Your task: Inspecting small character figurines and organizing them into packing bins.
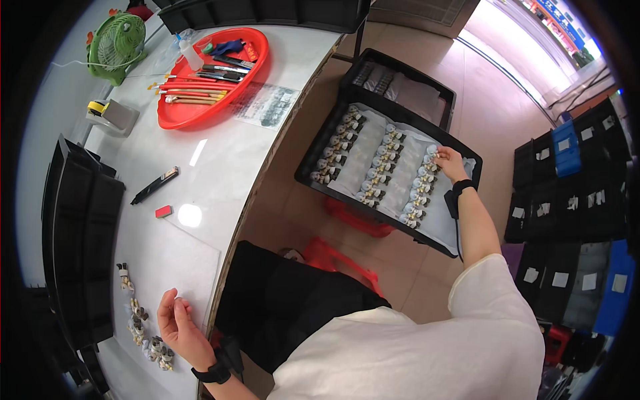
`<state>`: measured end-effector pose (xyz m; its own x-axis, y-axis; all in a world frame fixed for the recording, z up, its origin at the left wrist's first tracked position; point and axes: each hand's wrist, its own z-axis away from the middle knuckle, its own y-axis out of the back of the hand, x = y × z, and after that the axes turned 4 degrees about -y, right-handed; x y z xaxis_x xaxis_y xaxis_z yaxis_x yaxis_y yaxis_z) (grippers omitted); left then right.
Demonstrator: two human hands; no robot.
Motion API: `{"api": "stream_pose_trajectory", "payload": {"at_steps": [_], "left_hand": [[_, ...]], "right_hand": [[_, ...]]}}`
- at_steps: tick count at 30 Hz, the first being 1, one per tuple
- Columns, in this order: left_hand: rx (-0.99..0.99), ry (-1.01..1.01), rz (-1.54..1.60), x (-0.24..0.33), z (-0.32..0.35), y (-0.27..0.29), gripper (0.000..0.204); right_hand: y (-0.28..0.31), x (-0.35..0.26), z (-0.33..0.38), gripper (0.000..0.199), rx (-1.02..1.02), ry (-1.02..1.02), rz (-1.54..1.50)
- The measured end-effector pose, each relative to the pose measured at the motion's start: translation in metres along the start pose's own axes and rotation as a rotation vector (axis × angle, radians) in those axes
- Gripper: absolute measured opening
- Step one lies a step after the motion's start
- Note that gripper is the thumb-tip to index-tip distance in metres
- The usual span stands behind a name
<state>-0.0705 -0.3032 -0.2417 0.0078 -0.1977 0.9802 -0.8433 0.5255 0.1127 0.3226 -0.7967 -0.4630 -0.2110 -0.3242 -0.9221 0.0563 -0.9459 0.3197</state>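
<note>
My right hand [451, 164] reaches into a black tray [307, 167] on the right, its fingers closed on a small figurine [432, 152] at the far end of the right-hand row. Three rows of similar white, grey and dark figurines [380, 167] lie there on pale sheet lining. Over the white table [200, 247], my left hand [183, 330] is raised with its fingers curled together. Something small and pale shows at its fingertips, too small to name. Left of that hand, several loose figurines [137, 327] lie in a line on the table.
A red oval tray [163, 120] holds brushes, pens and a bottle. Nearby are a green fan [117, 47], a tape dispenser [113, 118], a black cutter-like tool [155, 185] and a red block [163, 211]. Black bins [77, 247] edge the table; a red stool [340, 260] stands below.
</note>
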Motion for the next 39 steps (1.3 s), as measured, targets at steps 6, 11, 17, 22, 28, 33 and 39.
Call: {"api": "stream_pose_trajectory", "payload": {"at_steps": [6,11,17,22,28,33,39], "left_hand": [[-0.012,-0.028,-0.079,-0.001,0.0,-0.003,0.02],[0.054,-0.032,-0.106,0.0,0.001,-0.008,0.018],[0.049,-0.048,-0.155,-0.001,0.003,-0.009,0.018],[0.025,-0.096,-0.205,-0.004,0.003,-0.007,0.018],[0.017,-0.112,-0.257,-0.004,0.004,-0.007,0.017],[0.008,-0.115,-0.27,-0.002,0.005,-0.008,0.017],[-0.009,-0.127,-0.241,-0.004,0.005,-0.005,0.016]], "right_hand": [[-0.003,0.015,-0.018,0.03,0.273,0.073,0.329],[-0.02,0.0,-0.008,0.032,0.357,0.244,0.712],[-0.018,0.008,-0.007,0.029,0.27,0.308,0.744],[-0.011,-0.013,-0.001,0.035,0.278,0.33,0.851],[-0.007,-0.044,0.055,0.021,-0.124,0.241,0.614],[-0.031,-0.044,0.119,0.022,-0.554,0.134,0.654],[-0.043,-0.037,0.138,0.034,-0.47,0.133,0.768]]}}
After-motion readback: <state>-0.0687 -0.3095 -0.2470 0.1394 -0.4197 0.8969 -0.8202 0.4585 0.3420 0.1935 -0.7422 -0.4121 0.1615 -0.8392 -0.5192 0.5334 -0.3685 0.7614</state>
